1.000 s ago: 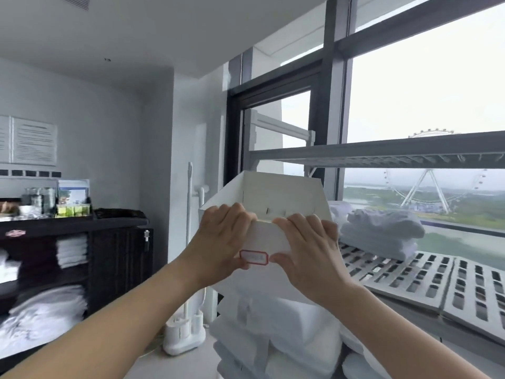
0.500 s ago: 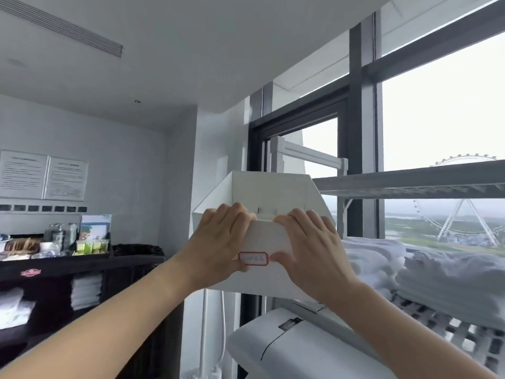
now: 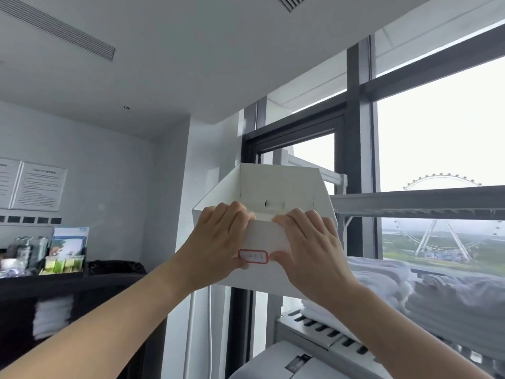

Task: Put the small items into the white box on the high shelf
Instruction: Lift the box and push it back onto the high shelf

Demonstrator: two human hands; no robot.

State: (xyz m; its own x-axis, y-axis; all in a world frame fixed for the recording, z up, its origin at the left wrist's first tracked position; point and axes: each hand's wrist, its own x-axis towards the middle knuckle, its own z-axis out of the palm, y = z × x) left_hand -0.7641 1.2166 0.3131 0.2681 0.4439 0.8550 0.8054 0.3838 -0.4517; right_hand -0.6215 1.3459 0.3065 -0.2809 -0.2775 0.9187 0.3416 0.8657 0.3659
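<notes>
I see my left hand (image 3: 218, 242) and right hand (image 3: 308, 247) both clamped on the near wall of the white box (image 3: 276, 187), fingers hooked over its rim. A red-edged label (image 3: 252, 256) sits between my thumbs. At 3 o'clock, farther off, runs the high shelf (image 3: 415, 201), with folded towels (image 3: 437, 294) below.

A tall dark-framed window (image 3: 358, 160) fills the right side, with a white Ferris wheel (image 3: 442, 217) visible through its glass. Below the window lie blurred folded white towels (image 3: 426, 294) on a slotted grey rack (image 3: 322, 328). Far left of the window stands a black cabinet (image 3: 68, 285) carrying green packets (image 3: 62, 265), with white wall notices (image 3: 39, 186) above it
</notes>
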